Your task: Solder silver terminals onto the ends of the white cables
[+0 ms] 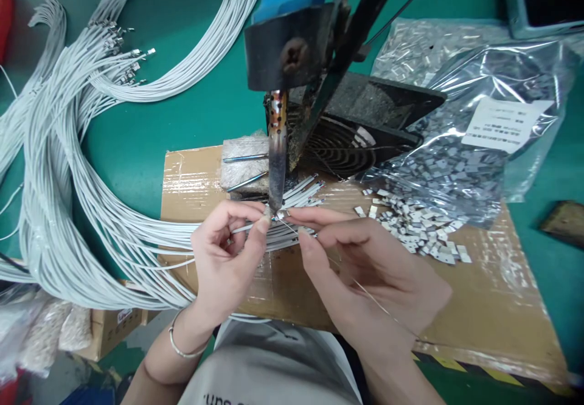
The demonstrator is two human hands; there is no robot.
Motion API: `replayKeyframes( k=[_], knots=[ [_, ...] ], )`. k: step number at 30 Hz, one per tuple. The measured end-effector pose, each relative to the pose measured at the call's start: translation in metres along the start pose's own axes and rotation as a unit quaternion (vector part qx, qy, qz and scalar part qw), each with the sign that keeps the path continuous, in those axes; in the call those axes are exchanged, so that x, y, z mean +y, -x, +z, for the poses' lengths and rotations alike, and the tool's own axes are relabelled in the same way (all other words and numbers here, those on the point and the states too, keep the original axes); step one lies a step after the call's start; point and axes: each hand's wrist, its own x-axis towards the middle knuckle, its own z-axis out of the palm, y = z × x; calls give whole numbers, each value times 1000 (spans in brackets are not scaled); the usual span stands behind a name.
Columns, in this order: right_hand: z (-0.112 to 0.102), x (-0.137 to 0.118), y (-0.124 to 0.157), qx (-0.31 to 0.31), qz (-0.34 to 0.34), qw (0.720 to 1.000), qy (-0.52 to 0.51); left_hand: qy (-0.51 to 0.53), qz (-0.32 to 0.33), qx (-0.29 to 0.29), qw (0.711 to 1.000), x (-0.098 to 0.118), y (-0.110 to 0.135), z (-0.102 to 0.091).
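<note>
Under a mounted soldering iron (277,174), my left hand (230,253) pinches the end of a white cable (241,228), its fingertips almost at the iron's tip. My right hand (360,265) is closed on a thin solder wire (385,311) that trails back beneath the palm, with its front end near the tip. A small metal terminal (279,215) shows at the tip between the hands; the exact contact is too small to make out. Behind the fingers, several white cable ends (303,195) lie on the cardboard (191,171).
A fan (340,146) stands just behind the iron. Loose metal tabs (424,222) are heaped at right beside a clear plastic bag (538,89) of similar pieces. Large bundles of white cables (50,168) cover the left side. A wrapped block (241,146) sits left of the iron.
</note>
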Motion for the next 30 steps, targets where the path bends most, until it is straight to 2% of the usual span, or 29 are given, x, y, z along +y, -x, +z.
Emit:
replayKeyframes(
  k=[30],
  knots=[
    [4, -3, -2, 14, 10, 1000, 6, -5, -8, 5, 1000, 4, -2, 1]
  ],
)
